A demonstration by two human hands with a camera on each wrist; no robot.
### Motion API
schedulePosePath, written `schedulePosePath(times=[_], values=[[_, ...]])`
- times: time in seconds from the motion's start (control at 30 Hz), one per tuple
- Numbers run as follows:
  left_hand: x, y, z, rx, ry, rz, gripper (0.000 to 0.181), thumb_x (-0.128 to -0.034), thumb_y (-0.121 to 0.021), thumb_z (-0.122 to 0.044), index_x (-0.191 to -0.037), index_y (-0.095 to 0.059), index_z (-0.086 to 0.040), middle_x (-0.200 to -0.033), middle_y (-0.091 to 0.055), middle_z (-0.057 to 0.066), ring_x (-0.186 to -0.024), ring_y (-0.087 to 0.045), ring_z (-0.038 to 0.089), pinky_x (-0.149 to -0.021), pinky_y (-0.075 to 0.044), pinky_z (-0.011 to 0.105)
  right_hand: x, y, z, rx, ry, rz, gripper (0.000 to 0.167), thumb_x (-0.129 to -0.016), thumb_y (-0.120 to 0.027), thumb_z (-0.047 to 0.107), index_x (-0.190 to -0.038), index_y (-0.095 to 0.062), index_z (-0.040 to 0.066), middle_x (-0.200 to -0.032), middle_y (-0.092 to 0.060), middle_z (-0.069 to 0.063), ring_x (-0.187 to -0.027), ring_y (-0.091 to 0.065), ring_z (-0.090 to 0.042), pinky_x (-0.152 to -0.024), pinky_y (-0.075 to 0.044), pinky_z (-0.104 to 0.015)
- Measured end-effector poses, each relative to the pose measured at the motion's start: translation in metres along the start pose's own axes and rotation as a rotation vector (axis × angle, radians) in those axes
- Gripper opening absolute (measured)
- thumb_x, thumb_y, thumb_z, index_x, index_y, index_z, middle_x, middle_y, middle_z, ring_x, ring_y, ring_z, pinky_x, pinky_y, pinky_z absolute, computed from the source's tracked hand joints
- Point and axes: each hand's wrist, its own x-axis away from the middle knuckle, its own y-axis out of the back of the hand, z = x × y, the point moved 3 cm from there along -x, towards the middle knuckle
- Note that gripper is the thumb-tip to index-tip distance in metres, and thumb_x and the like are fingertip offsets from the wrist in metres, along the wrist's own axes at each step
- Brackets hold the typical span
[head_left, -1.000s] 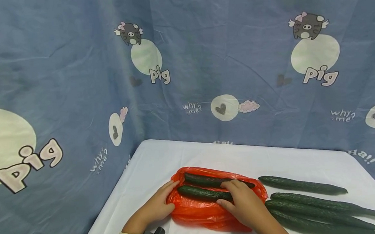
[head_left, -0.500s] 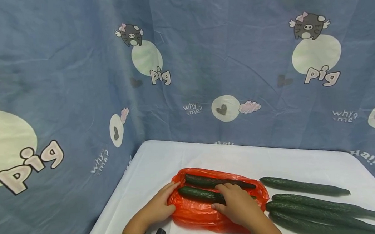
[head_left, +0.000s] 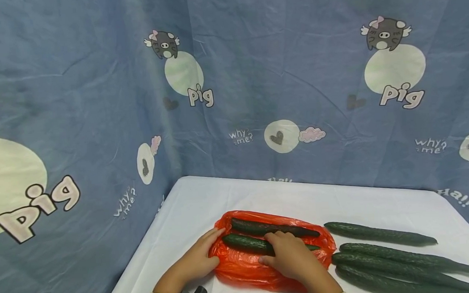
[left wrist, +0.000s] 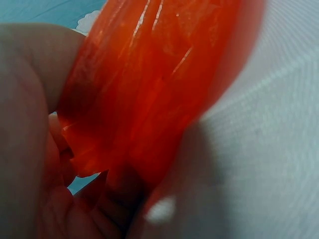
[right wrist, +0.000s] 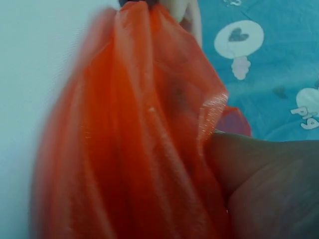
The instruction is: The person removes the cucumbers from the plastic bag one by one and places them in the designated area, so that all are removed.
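Observation:
In the head view a red plastic bag [head_left: 242,271] lies on the table with its mouth gaping upward. Two dark green cucumbers lie in it: a far cucumber [head_left: 251,226] and a near cucumber [head_left: 244,243]. My left hand [head_left: 197,258] holds the bag's left end, thumb on the near side. The left wrist view shows red film [left wrist: 149,74] between thumb and fingers. My right hand [head_left: 291,255] grips the near cucumber around its middle from above, fingers over the far side. In the right wrist view red film [right wrist: 124,124] hides that cucumber.
Right of the bag, several more cucumbers [head_left: 403,261] lie side by side, with one cucumber [head_left: 381,234] behind them. A white cloth covers the table [head_left: 302,196]. Blue printed curtain [head_left: 234,75] rises behind it and on the left.
My right hand has slid left along the near cucumber, toward its middle, baring that cucumber's right end. The left hand stays at the bag's left end.

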Motion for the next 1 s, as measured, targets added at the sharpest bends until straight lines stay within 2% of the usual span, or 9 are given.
schedulePosePath(times=[0.33,0.63,1.0], values=[[0.000,0.000,-0.001,0.003,0.000,0.002,0.085,-0.0782,-0.064,-0.010,-0.161,-0.043,-0.014,-0.167,-0.033,0.019,-0.155,-0.030,0.042,-0.120,-0.028,0.069,-0.002,-0.015,-0.004,0.041,-0.005,0.019,0.079,-0.084,-0.075,0.065,-0.144,-0.060,0.014,-0.133,-0.057,-0.010,-0.124,-0.050,-0.036,-0.103,-0.038,-0.068],[0.000,0.000,0.000,0.001,0.006,-0.004,0.084,-0.0789,-0.064,-0.009,-0.161,-0.043,-0.014,-0.168,-0.033,0.019,-0.155,-0.030,0.043,-0.119,-0.028,0.069,-0.002,-0.021,-0.005,0.061,0.011,-0.039,0.076,-0.085,-0.073,0.066,-0.141,-0.060,0.016,-0.125,-0.055,-0.006,-0.116,-0.048,-0.031,-0.095,-0.038,-0.060],[0.001,0.000,-0.003,0.007,0.012,0.000,0.084,-0.0791,-0.063,-0.010,-0.161,-0.043,-0.014,-0.168,-0.033,0.020,-0.155,-0.030,0.044,-0.119,-0.028,0.070,-0.005,-0.025,-0.005,0.070,-0.044,-0.117,0.069,-0.085,-0.075,0.065,-0.131,-0.066,0.014,-0.116,-0.058,-0.006,-0.111,-0.050,-0.029,-0.094,-0.038,-0.057]])
